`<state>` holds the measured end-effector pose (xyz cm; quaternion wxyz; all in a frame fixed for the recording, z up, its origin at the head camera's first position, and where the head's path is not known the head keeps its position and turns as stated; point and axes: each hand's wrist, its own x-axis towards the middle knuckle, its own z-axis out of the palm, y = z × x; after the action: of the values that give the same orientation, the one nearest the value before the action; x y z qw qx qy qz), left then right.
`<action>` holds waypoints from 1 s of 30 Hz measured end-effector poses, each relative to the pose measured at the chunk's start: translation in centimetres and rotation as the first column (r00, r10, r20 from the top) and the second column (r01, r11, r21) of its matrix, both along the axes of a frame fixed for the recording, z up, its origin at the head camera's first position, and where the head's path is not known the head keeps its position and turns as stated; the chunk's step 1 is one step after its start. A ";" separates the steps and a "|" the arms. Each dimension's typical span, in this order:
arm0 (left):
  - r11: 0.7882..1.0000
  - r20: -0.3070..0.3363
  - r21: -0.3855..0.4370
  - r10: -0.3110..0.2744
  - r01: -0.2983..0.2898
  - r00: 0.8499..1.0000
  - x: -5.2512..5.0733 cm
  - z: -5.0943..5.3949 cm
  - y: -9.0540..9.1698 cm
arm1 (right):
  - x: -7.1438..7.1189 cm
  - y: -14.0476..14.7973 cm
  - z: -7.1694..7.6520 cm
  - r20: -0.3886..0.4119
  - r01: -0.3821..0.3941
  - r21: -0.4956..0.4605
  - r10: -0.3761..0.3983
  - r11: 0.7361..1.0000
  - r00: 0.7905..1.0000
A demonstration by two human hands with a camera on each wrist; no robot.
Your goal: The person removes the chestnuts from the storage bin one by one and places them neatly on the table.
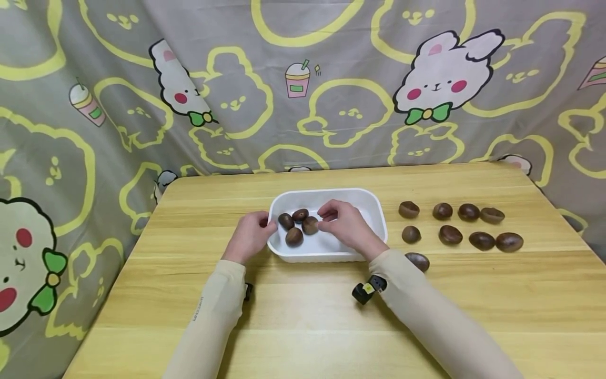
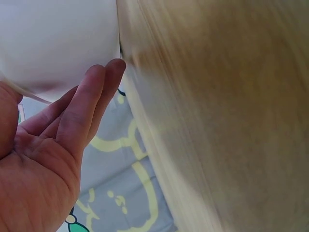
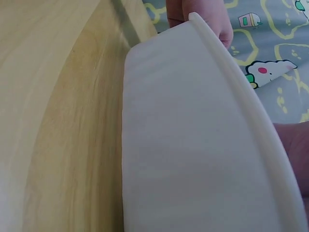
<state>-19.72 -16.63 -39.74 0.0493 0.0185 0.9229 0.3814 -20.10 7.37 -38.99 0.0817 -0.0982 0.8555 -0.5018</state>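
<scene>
A white rectangular tray (image 1: 326, 258) stands on the wooden table with several brown chestnuts (image 1: 294, 237) grouped in its left part. My left hand (image 1: 248, 237) holds the tray's left rim, thumb at the edge. Its fingers (image 2: 82, 108) lie along the outer wall in the left wrist view. Inside the tray, my right hand (image 1: 347, 226) has its thumb and fingers apart, with the thumb tip beside the rightmost chestnut (image 1: 310, 225). Whether they touch is unclear. The tray's side wall (image 3: 193, 135) hides most of the right hand in the right wrist view.
More chestnuts (image 1: 450, 235) lie in loose rows on the table (image 1: 303, 321), right of the tray. One chestnut (image 1: 418, 261) is partly covered by the right sleeve. A patterned curtain (image 1: 341, 105) hangs behind the table and at its left.
</scene>
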 end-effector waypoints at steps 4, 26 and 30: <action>1.000 -0.006 -0.003 -0.001 0.000 1.000 -0.1 -0.2 0.0 | -0.4 -0.8 -0.1 0.027 0.006 0.029 -0.007 1.000 1.000; 1.000 -0.007 0.001 -0.024 0.024 1.000 -0.2 -0.2 -0.1 | -1.7 -3.3 -0.2 0.093 -0.020 0.178 0.003 0.984 0.996; 1.000 -0.003 0.002 -0.019 0.019 1.000 -0.2 -0.2 0.0 | -1.7 -3.5 -0.3 0.089 -0.034 0.212 0.016 0.977 0.996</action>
<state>-19.91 -16.66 -39.90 0.0519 0.0280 0.9225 0.3816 -21.81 3.92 -39.34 0.1351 -0.0779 0.8986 -0.4100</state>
